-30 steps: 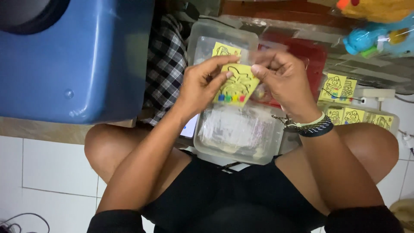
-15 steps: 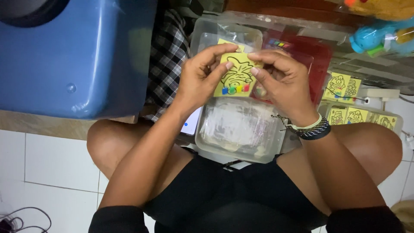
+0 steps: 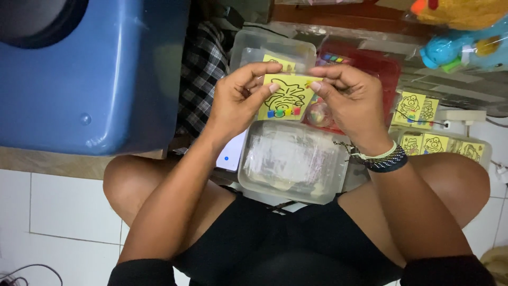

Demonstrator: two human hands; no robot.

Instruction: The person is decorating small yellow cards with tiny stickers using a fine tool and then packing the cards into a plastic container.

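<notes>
— Plastic, mostly. Left of the yellow card [image 3: 288, 98] stands a big blue bin [image 3: 90, 74], then a checked cloth [image 3: 200, 79] between bin and card.

— And the card itself?

— Held up between both hands, above a lidded clear tub [image 3: 291, 161] that sits by the person's knees. The left hand [image 3: 238, 100] is pinched shut on the card's left edge, thumb and forefinger; the right hand [image 3: 352, 103] is pinched on its top right corner. It has a black line drawing and a row of small colour patches along the bottom.

— How would it handle?

— Light and thin, I'd say, stiff enough to stay flat but easy to crease. Best taken by the edges, as it is now.

— The containers?

— Behind the card, an open clear tub [image 3: 272, 47] with another yellow card showing inside. The tub below holds something pale and wrapped; I can't tell what. Right of the card lies a red pack [image 3: 370, 66], and further right a clear tub [image 3: 439, 143] with more yellow cards. Bright toys [image 3: 465, 42] sit far right, behind it.
</notes>
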